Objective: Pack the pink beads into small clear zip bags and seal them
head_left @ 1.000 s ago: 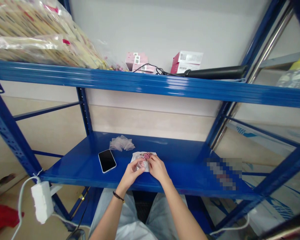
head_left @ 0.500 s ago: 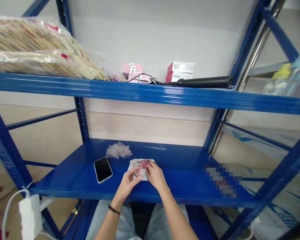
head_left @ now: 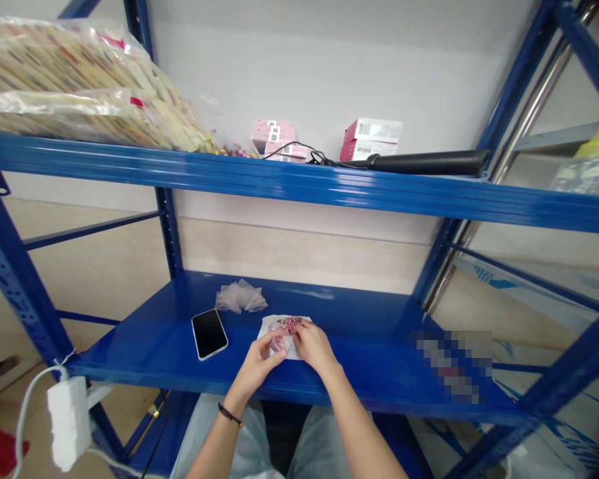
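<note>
On the blue shelf lies a small white sheet or packet (head_left: 265, 326), low in the middle. A cluster of small pink beads (head_left: 292, 324) rests on its upper part. My left hand (head_left: 257, 362) is at the near left side of the white piece, thumb and fingers closed on a pinkish see-through piece (head_left: 278, 342), perhaps a small bag. My right hand (head_left: 315, 344) comes in from the right, its fingers curled at the beads and pinching there. The fingertips of that hand are partly hidden among the beads.
Left of my hands lie a phone (head_left: 209, 334) and a pile of sheer small bags (head_left: 240, 296). A blurred-out item (head_left: 449, 369) is at the right. The upper blue shelf beam (head_left: 299, 188) crosses ahead, with pink boxes (head_left: 372, 138) above. A white power strip (head_left: 68, 422) hangs at left.
The whole view has shifted and tilted slightly. Both hands stay at the beads and the white piece, with hardly any visible finger movement.
</note>
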